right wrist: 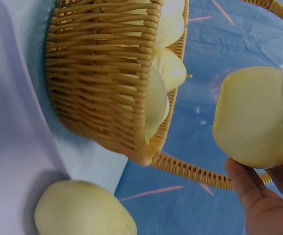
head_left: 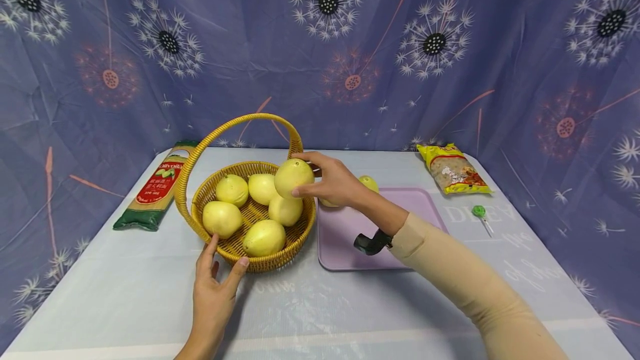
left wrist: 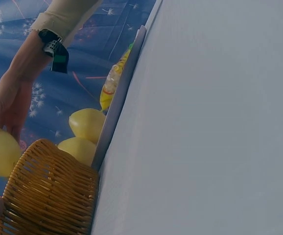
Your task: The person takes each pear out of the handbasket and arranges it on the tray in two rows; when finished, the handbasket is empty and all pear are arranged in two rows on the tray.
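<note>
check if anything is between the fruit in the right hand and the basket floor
Partly: in the head view another yellow fruit lies below the held fruit, covering some basket floor. The handle seems not to cross between.

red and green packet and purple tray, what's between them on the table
The wicker basket holding yellow fruit stands between them, shown in the head view.

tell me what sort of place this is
Probably a staged tabletop set-up rather than a working kitchen: dandelion-print fabric hangs behind a pale-covered table, where a wicker basket of yellow fruits stands beside a lilac tray.
</note>
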Available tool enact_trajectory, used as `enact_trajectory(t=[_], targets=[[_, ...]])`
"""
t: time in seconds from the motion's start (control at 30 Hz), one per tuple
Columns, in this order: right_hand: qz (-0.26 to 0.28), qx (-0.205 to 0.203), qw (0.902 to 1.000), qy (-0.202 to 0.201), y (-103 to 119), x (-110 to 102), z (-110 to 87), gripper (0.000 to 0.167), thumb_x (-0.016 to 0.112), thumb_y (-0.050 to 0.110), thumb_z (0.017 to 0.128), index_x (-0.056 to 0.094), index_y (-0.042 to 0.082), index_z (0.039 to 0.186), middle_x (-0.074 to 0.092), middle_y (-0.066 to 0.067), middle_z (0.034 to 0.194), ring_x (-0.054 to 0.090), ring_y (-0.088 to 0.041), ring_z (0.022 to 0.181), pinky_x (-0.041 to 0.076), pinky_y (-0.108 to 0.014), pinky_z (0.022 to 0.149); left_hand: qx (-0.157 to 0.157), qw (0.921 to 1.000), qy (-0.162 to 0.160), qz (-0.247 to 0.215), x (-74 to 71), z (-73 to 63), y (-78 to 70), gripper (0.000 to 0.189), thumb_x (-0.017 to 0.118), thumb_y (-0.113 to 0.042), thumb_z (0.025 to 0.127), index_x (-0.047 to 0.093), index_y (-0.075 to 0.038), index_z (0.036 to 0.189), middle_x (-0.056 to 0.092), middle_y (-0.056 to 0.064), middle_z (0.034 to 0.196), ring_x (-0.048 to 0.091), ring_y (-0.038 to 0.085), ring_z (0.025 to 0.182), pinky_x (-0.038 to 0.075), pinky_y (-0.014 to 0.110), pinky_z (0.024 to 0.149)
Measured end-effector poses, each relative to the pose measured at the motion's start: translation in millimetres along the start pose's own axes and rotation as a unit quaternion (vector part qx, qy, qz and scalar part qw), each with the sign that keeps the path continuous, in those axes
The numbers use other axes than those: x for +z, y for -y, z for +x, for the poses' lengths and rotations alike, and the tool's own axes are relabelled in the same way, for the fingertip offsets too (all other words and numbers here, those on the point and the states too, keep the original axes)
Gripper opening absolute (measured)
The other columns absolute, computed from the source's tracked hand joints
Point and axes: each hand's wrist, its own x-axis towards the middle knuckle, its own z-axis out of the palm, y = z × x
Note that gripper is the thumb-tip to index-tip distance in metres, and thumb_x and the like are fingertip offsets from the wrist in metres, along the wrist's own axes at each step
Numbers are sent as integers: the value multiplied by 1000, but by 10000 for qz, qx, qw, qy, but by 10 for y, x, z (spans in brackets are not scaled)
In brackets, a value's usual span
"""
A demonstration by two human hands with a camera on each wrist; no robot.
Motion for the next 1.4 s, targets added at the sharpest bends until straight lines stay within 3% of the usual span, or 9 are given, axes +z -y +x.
enact_trajectory(t=[0.27,0.47,0.97,1.4], targets=[[324,178,9992,-174,-65,-99,-114,75,81,39,72,47,29,138,52,3,136,60,-22,111,54,-34,89,-41,10000,-3,31,1,-6,-3,79,71,-17,85,26,-14,150,18,13,155,13,28,145,18,53,117],[131,106,9994,-299,-84,-205,-177,73,81,37,73,48,30,137,55,0,133,61,-23,109,53,-36,91,5,10000,-21,63,-2,-4,2,78,71,-16,85,27,-14,150,19,14,155,15,28,145,19,54,117],[112,426,9968,-665,-208,-476,-367,73,80,33,74,47,24,138,53,-3,135,59,-26,112,51,-41,95,37,9999,23,116,-7,-3,-3,78,70,-17,85,27,-14,150,19,13,155,15,29,145,19,55,116],[63,675,9944,-815,-384,-642,-520,75,79,39,74,45,24,140,51,-6,137,57,-27,114,51,-43,94,8,9999,18,137,-11,-7,-7,78,71,-18,85,27,-15,150,19,13,155,14,29,145,20,55,117]])
